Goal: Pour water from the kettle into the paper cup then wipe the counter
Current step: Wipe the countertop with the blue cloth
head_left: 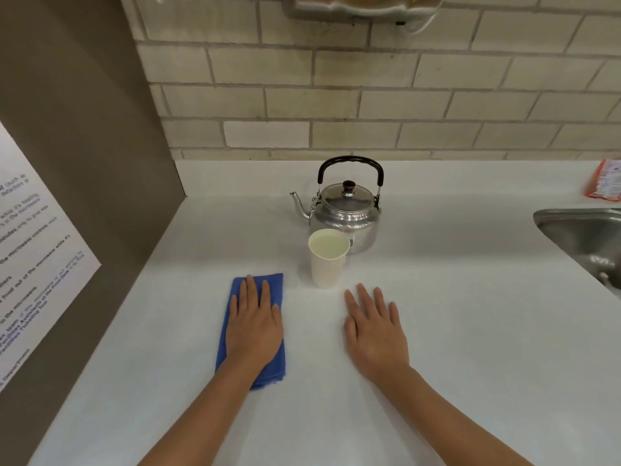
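Observation:
A steel kettle (pixel 346 213) with a black handle stands upright near the back of the white counter (pixel 470 331), its spout pointing left. Just in front of it is a white paper cup (pixel 327 260), upright, with its inside looking pale. A folded blue cloth (pixel 235 297) lies flat to the left of the cup. My left hand (pixel 253 326) rests flat on top of the cloth, fingers stretched out. My right hand (pixel 373 327) lies flat on the bare counter just right of and in front of the cup, holding nothing.
A brown side panel (pixel 84 163) with a printed notice (pixel 30 264) walls the left. A brick wall (pixel 336 95) runs along the back. A steel sink (pixel 588 237) is set into the counter at right, with an orange packet (pixel 605 179) behind it.

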### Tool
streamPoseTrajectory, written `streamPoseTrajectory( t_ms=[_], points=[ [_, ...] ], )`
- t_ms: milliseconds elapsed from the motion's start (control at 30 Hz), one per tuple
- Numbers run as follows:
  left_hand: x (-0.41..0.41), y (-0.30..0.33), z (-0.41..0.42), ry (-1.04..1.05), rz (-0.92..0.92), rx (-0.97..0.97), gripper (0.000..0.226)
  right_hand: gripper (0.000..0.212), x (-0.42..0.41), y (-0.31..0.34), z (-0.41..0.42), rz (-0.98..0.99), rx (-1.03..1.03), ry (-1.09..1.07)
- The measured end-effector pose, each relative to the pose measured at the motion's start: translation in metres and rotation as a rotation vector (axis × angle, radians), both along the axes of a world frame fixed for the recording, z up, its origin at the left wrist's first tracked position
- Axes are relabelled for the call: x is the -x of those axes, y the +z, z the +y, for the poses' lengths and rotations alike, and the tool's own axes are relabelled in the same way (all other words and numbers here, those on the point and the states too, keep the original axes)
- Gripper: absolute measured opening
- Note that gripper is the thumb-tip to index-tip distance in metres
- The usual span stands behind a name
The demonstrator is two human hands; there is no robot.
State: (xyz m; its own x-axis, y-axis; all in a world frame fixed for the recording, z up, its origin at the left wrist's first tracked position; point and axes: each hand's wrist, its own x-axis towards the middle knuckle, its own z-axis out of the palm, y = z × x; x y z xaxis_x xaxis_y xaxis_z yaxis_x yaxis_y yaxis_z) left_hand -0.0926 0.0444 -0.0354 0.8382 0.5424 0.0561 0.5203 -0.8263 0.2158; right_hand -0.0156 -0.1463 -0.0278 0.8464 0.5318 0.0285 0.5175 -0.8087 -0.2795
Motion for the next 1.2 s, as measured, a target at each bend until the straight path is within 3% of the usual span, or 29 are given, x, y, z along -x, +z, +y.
streamPoseTrajectory(
  t_ms=[233,467,767,1000,1200],
  points=[
    [-0.051,0.027,0.047,0.108,0.038,-0.016,0.053,0.053,0.000,0.000,0.003,-0.015,0.011,-0.031],
    [-0.036,0.002,0.005,-0.097,-0.008,-0.015,0.054,0.053,-0.001,-0.001,0.002,-0.022,0.041,-0.039],
    [-0.052,0.021,0.070,0.077,0.039,-0.006,0.053,0.053,0.001,0.000,0.005,-0.029,0.035,-0.059],
    [-0.037,0.000,0.028,-0.162,-0.009,-0.011,0.053,0.052,0.001,0.001,0.004,-0.029,0.044,-0.053],
    [-0.054,0.012,0.091,0.007,0.000,-0.056,0.052,0.052,0.002,-0.001,0.004,-0.037,0.026,-0.054]
  ],
)
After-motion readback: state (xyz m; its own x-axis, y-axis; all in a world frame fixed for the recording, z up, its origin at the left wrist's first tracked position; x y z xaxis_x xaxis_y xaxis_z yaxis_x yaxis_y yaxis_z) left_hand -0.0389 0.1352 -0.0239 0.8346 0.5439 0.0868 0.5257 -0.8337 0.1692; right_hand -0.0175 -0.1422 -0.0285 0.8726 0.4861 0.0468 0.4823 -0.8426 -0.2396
